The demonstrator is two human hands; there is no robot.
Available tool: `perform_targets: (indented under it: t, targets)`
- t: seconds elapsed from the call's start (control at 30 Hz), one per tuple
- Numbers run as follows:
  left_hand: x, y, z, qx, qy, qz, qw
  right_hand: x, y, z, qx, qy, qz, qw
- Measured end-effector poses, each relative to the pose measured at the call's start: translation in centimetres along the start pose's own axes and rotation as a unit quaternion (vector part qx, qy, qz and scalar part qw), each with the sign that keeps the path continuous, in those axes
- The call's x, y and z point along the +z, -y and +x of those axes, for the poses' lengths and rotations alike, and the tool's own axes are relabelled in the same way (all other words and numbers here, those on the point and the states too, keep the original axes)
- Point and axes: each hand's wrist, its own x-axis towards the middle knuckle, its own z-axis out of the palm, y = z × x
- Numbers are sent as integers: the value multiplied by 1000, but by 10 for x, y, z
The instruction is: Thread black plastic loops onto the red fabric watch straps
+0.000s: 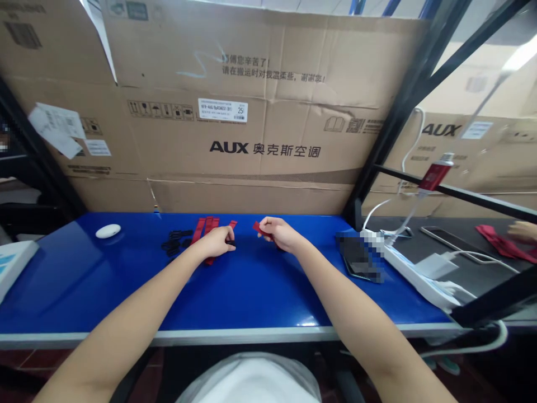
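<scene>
My left hand (217, 242) is closed in a pinch on a small black piece (230, 242), mostly hidden by the fingers. A short red ribbon end (233, 224) shows just above those fingertips; whether they grip it, I cannot tell. My right hand (277, 233) pinches a red ribbon strip (257, 226), whose end sticks out to the left. The hands are apart over the table's far half. Several red ribbon strips (208, 225) lie side by side, partly under my left hand. Left of them is a loose pile of small black pieces (178, 243), too small to name surely.
The blue tabletop (260, 296) meets an upright cardboard wall (268, 123). A white oval object (108, 231) lies at left, a white box (14, 266) nearer. At right are a dark phone (358, 257), a white power strip (413, 274), and another person's hand (522, 230) by red fabric (501, 242).
</scene>
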Motion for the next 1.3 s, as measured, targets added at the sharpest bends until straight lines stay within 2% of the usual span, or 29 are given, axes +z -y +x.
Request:
perform_targets:
  t: [0.07,0.13,0.27,0.37,0.7,1.07,1.3]
  targets:
    - [3,-6,0,-4,-11,-39,999,4,-1,0,-2,24,-54,998]
    - [6,-13,1,-8,-16,-134,991,8,-2,-1,-20,25,-127,991]
    - [14,-26,0,-32,-28,-366,929,14,-3,-3,-90,11,-222,971]
    - [20,-31,-3,-40,-44,-441,895,16,-2,-3,-114,11,-243,963]
    - [18,-35,-5,-77,-29,-495,865,16,1,-3,-116,-37,-250,961]
    - [21,-29,-6,-77,-11,-488,870,14,5,-5,-140,2,-209,968]
    - [22,-37,-8,-112,-20,-544,831,18,14,-11,-149,21,-91,984]
